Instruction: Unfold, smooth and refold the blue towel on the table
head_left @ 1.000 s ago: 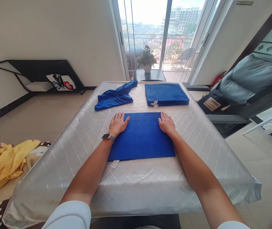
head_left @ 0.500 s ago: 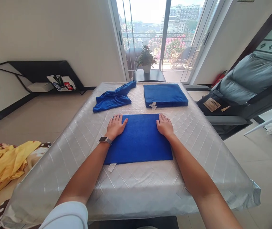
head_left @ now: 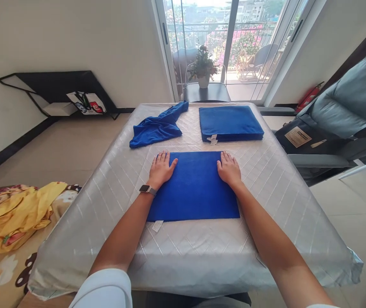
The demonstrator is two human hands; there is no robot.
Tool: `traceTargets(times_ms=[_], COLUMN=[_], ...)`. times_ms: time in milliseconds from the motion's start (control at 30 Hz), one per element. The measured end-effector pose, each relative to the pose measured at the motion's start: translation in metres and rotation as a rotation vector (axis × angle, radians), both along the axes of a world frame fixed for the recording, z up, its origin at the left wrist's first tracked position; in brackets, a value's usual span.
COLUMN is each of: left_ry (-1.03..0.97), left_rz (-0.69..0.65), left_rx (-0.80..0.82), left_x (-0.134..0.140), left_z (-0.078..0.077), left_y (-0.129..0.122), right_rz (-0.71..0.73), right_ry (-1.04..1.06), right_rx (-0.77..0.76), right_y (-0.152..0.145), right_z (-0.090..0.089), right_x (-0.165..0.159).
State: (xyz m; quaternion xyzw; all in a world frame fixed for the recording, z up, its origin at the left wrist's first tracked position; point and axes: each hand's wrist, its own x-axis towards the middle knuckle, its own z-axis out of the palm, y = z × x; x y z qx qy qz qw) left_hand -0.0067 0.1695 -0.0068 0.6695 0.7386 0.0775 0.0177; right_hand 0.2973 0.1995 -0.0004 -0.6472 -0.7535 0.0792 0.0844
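A blue cloth (head_left: 197, 188) lies flat as a neat rectangle on the table, with a white tag sticking out at its near left edge. My left hand (head_left: 163, 169) rests open and flat on its far left corner, a watch on the wrist. On the far right corner lies my right hand (head_left: 229, 168), also flat with its fingers stretched out. Beyond them, a stack of folded blue cloths (head_left: 231, 122) sits at the table's back right. A crumpled blue cloth (head_left: 159, 127) is at the back left.
A silvery quilted cover (head_left: 112, 188) drapes the table. Behind it, a potted plant (head_left: 203, 68) stands on a chair before the glass door. A grey armchair (head_left: 337, 107) is on the right, and yellow fabric (head_left: 22, 214) lies at the lower left.
The view has tilted down a little and shifted left. Both hands stay on the far corners of the flat cloth, and the cloths have not moved on the table.
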Motion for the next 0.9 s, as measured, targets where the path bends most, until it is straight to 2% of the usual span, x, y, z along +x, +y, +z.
traceTargets(times_ms=[567,900], left_ry=[-0.054,-0.037], left_rz=[0.004,0.016], left_rx=[0.002,0.035], left_x=[0.0058,0.0049], left_z=[0.0064,0.0026], left_y=[-0.0030,-0.0037], right_rz=[-0.003,0.024], right_ry=[-0.008,0.017], right_rx=[0.013,0.041], right_y=[0.0025,0.0016], right_z=[-0.0010,-0.0025], right_x=[0.0019,0.0054])
